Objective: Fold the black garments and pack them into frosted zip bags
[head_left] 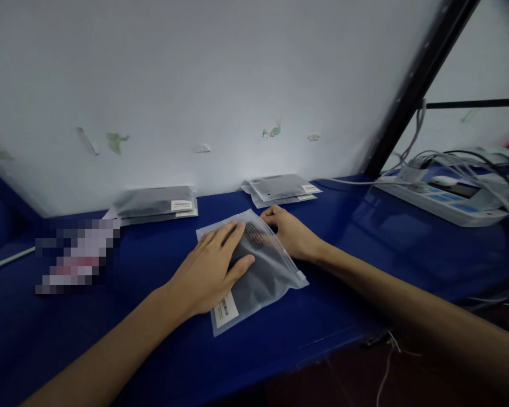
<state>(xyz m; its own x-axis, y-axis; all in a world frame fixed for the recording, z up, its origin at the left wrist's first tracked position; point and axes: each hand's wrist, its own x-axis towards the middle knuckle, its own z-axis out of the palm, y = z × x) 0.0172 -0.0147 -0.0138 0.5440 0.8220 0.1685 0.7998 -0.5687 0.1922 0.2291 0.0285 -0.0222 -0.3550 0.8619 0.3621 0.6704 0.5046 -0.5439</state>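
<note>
A frosted zip bag with dark contents lies on the blue tabletop in the head view. It has a white barcode label at its lower left corner and a slider at the near end of its zip edge. Flat across the bag's left part, my left hand is open, fingers stretched out. My right hand is at the far end of the zip edge, fingers curled and pressed together at the bag's far corner. What exactly they pinch there is partly hidden.
Two small piles of similar labelled bags, one on the left and one on the right, lie by the white wall. A blurred-out item is at left. A white power strip with several cables stands at right.
</note>
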